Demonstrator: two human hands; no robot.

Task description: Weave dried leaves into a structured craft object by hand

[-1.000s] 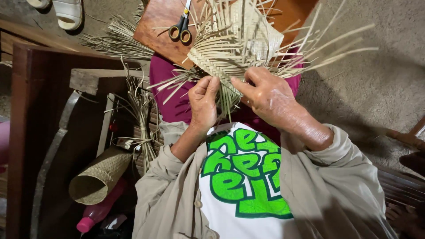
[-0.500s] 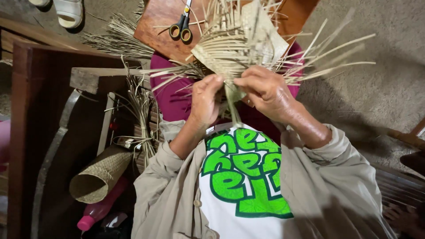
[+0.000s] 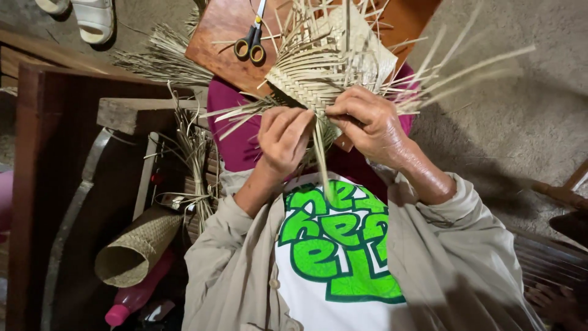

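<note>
2 bare hands are busy at the middle of the view, both on a half-woven palm-leaf mat (image 3: 318, 73) that sits over the person's lap, its far part resting on a brown wooden board (image 3: 223, 30). Left hand (image 3: 283, 140) comes in from the near left, fingers curled over and closed around a bunch of loose strips at the mat's near edge; 1 long pale strip (image 3: 321, 160) drops straight down from between the hands toward the white shirt with its green print. Right hand (image 3: 369, 124) is on the right, fingers bent and pinched tight on the plaited border, thumb side pressed against the weave. Both grips look closed on the material, no open fingers to speak of.

Unwoven ends fan out from the mat in every direction, long ones shooting far right over the grey floor (image 3: 520, 110), shorter ones sticking up at the far side. Just left of the weave, on the board, lie scissors (image 3: 250, 41) with black-and-yellow handles, blades pointing away.

Further left, a spread of dry leaf strips (image 3: 162, 58) lies beside the board, and a tied bundle (image 3: 195, 178) hangs down by a wooden frame (image 3: 122, 110). Near left: a finished woven cone-shaped tube (image 3: 133, 248), open end facing the near side, and just below it a pink plastic bottle (image 3: 127, 303). Far left corner shows a pale sandal (image 3: 93, 18) on the floor.
</note>
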